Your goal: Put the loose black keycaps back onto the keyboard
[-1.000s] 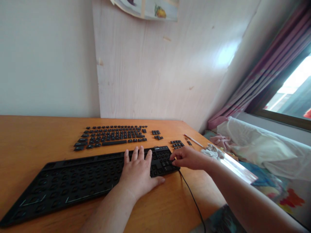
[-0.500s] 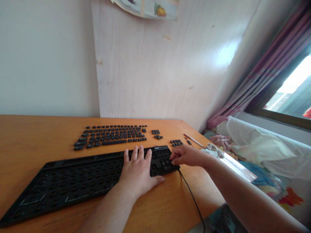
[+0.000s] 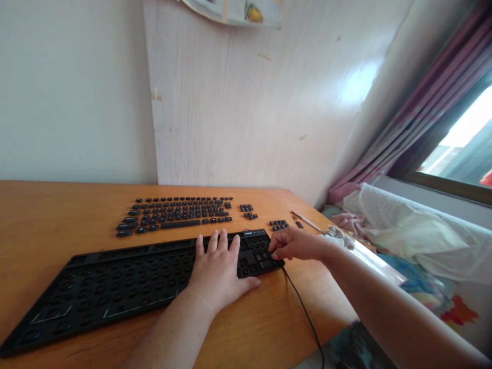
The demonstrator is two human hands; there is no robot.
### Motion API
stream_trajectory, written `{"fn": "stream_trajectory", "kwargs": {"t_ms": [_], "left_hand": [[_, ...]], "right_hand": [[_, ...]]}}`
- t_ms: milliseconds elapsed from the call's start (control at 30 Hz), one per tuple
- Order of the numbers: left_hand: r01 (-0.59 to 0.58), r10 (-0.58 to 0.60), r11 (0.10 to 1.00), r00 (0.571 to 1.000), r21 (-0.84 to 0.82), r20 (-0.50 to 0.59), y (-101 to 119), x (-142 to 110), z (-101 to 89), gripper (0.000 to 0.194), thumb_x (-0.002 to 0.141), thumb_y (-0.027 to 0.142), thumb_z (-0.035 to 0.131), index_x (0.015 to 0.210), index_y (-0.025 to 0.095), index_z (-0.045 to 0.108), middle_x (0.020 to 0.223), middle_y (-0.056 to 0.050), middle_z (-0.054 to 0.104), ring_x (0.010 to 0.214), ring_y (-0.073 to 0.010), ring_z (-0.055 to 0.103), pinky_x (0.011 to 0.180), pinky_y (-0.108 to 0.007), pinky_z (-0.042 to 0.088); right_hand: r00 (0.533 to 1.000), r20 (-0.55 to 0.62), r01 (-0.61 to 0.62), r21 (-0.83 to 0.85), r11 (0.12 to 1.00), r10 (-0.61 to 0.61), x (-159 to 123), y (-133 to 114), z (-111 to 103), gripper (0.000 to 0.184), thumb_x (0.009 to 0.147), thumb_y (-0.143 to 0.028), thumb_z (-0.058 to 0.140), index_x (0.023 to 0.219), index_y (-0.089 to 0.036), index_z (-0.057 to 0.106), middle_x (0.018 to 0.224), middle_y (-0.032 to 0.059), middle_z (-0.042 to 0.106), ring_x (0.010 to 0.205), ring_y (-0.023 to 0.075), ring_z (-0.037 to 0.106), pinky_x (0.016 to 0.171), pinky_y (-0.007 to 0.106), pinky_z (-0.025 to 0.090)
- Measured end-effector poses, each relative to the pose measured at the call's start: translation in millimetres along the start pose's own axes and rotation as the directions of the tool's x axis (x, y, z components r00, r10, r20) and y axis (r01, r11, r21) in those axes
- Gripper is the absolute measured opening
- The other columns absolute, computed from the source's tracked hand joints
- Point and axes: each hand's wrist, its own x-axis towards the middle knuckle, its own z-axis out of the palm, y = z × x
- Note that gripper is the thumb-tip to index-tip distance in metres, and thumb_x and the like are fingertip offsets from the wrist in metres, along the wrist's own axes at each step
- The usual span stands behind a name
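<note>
A black keyboard [image 3: 126, 282] lies slanted across the front of the desk, most of its key sockets bare of caps. My left hand [image 3: 219, 279] rests flat on it, fingers spread, right of the middle. Over the number pad at the right end, my right hand [image 3: 290, 243] is closed with its fingers curled down onto the board. Whatever those fingertips hold is hidden. Behind the keyboard, loose black keycaps [image 3: 184, 210] sit in rows, with a long space bar cap [image 3: 180, 224] in front. A smaller keycap group [image 3: 279, 224] lies just beyond my right hand.
The keyboard's cable [image 3: 302, 305] runs off the desk's front edge. A thin white stick [image 3: 306, 221] and a crumpled cloth [image 3: 338, 237] lie at the right edge of the wooden desk [image 3: 57, 218]. Beyond it are piled fabrics [image 3: 415, 225] under a window. A pale board [image 3: 238, 113] stands behind.
The view has shifted very slightly. Both hands stay in nearly the same places, with the right fingers still at the number pad.
</note>
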Motion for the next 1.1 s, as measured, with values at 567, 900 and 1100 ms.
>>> {"fn": "stream_trajectory", "kwargs": {"t_ms": [567,900,1100], "left_hand": [[0.005,-0.005,1.0,1.0,-0.003,-0.015,0.2,-1.0,-0.2,0.103,0.063,0.088,0.031,0.139,0.019,0.039,0.148,-0.022,0.028,0.137,-0.0397,0.019,0.106,-0.062,0.002],[0.018,-0.018,1.0,1.0,0.011,0.016,2.0,-1.1,-4.0,0.102,0.064,0.086,0.034,0.14,0.018,0.037,0.149,-0.02,0.027,0.137,-0.0405,0.018,0.107,-0.062,0.001],[0.009,-0.009,1.0,1.0,-0.008,0.003,1.5,-0.9,-3.9,0.102,0.064,0.085,0.036,0.139,0.017,0.038,0.148,-0.021,0.029,0.137,-0.0415,0.019,0.106,-0.062,0.002]], "right_hand": [[1.0,0.007,-0.019,0.037,0.999,0.018,1.8,-0.2,-1.4,0.019,0.068,-0.026,0.068,0.083,-0.017,0.063,0.06,-0.0057,0.053,0.051,0.0058,0.044,0.046,0.018,0.032],[1.0,-0.03,0.0,0.057,0.998,0.002,4.0,4.4,2.0,0.015,0.069,-0.026,0.064,0.08,-0.016,0.064,0.059,-0.0057,0.052,0.05,0.0058,0.042,0.046,0.018,0.031],[0.998,-0.056,-0.008,0.081,0.997,0.013,1.5,-3.1,4.9,0.012,0.067,-0.022,0.064,0.077,-0.015,0.063,0.06,-0.0053,0.052,0.051,0.0053,0.041,0.046,0.018,0.028]]}}
